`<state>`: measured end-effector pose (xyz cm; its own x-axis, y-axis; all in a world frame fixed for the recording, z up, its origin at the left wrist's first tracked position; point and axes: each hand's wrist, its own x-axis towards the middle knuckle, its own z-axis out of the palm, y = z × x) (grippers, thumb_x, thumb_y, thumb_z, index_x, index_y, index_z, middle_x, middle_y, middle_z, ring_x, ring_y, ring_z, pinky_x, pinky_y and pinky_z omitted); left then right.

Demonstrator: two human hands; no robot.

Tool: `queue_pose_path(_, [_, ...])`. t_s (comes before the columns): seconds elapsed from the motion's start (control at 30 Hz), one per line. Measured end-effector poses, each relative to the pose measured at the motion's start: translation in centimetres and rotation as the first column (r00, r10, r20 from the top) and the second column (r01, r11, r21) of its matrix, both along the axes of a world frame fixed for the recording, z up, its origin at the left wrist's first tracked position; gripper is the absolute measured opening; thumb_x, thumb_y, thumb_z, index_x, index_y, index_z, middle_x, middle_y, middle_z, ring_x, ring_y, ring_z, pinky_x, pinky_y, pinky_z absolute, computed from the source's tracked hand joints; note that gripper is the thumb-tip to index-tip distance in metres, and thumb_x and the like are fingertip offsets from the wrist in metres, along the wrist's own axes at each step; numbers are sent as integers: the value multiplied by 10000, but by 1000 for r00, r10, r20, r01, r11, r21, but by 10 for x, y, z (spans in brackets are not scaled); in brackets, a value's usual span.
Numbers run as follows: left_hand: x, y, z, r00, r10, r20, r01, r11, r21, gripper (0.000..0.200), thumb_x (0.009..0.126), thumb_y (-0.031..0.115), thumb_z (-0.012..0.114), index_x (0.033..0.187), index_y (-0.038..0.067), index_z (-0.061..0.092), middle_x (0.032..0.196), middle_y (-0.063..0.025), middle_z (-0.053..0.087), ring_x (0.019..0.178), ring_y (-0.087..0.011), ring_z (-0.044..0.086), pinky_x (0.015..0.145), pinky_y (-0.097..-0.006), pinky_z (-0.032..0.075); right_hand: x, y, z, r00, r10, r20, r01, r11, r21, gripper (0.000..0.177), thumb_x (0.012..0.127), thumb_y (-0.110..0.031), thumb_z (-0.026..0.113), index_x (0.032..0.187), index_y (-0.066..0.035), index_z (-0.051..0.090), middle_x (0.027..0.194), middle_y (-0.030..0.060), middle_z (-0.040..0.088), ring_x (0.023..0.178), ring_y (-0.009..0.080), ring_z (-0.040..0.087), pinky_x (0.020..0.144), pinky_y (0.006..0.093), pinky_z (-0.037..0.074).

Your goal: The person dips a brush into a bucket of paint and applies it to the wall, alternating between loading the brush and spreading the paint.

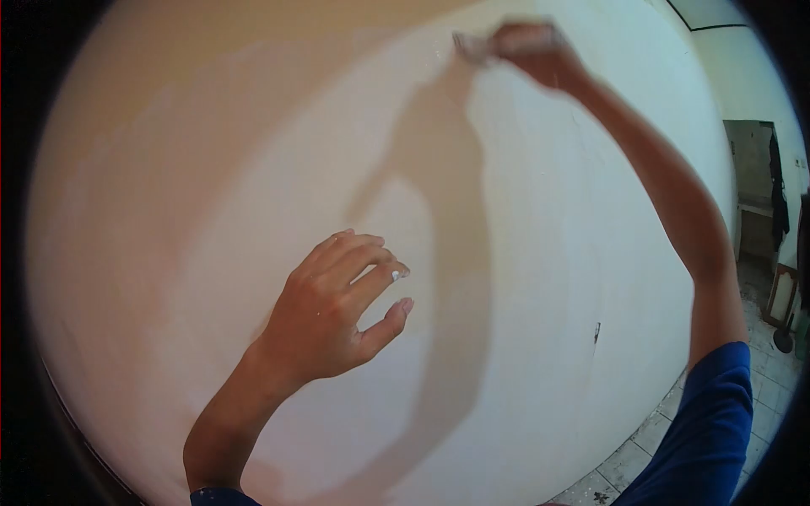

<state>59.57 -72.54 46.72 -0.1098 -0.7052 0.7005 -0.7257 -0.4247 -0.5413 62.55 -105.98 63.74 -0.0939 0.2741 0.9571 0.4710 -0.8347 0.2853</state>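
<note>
Fairly bright but uneven light, seemingly coming from the right: the right arm (666, 177) is throwing a long, soft-edged shadow (460, 253) leftward across the pale wall (557, 253). Wall's right part is reading whiter and cooler; left is going pinkish-tan under a broad patch of shade (228, 93). Blur is smearing the right hand (533, 52) and the tool (472, 46) in its grip; left hand (333, 299) is showing fairly crisp. Fisheye is bulging the wall, curving the floor tiles (650, 432). Black vignette is swallowing the corners. Far-right doorway (751, 181) is looking dim, soft.
</note>
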Motion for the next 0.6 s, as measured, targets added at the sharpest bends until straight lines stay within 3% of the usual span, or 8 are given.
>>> queue_pose_path(0.03, [0,7,-3,1000,12,-1,-12,1000,-2,184,728,125,701,883,46,640,932,-96,625,977,-278,603,910,-421,470,18,-19,-33,993,79,-88,-101,953,-287,162,829,-133,628,951,-31,657,868,114,666,760,270,638,689,351,512])
queue_pose_path(0.1, [-1,24,-11,999,45,-10,-45,999,-12,184,734,137,698,887,51,644,934,-93,625,980,-277,603,921,-431,464,7,-20,-129,933,-255,-252,110,872,-477,196,809,-135,631,995,-85,668,860,115,656,808,307,621,736,390,500])
queue_pose_path(0.17, [-2,48,-26,995,96,-39,-96,995,-14,187,746,163,692,893,56,649,935,-90,622,980,-272,601,929,-444,458,-41,-5,-212,820,-263,-508,-103,805,-584,230,781,-92,661,1007,-131,679,883,68,666,805,241,629,712,342,510])
queue_pose_path(0.37, [-42,123,-133,883,176,-436,-246,963,-108,199,704,133,720,885,68,669,951,-79,644,996,-254,613,923,-446,462,-76,27,-342,848,288,-444,-189,949,253,259,620,-118,829,749,-15,629,685,81,605,601,217,579,551,316,465])
queue_pose_path(0.4, [-53,134,-156,838,148,-526,-268,950,-159,198,706,123,721,888,65,668,963,-83,643,1002,-256,611,920,-442,464,-76,37,-365,833,89,-546,26,980,198,274,626,-149,821,744,-6,619,693,83,599,614,215,567,558,315,449])
queue_pose_path(0.43, [-62,145,-181,785,118,-608,-306,928,-214,198,707,113,722,890,62,668,976,-87,642,1008,-258,609,918,-438,465,-69,52,-396,673,482,-561,-141,828,543,246,637,-126,781,753,12,614,693,77,592,631,180,556,590,292,457])
queue_pose_path(0.5, [-40,171,-209,636,46,-770,-425,854,-299,197,717,94,721,901,54,665,1002,-97,639,1021,-265,605,914,-426,468,-10,105,-435,462,740,-488,-88,586,805,212,644,-64,749,827,23,684,753,95,623,717,183,604,644,305,491])
queue_pose_path(0.6, [24,206,-278,438,-31,-898,-635,697,-334,201,739,73,713,930,41,657,1038,-113,630,1031,-283,598,903,-404,472,94,215,-496,4,1000,5,168,-6,986,329,731,51,668,1040,56,556,926,105,597,831,202,611,766,314,530])
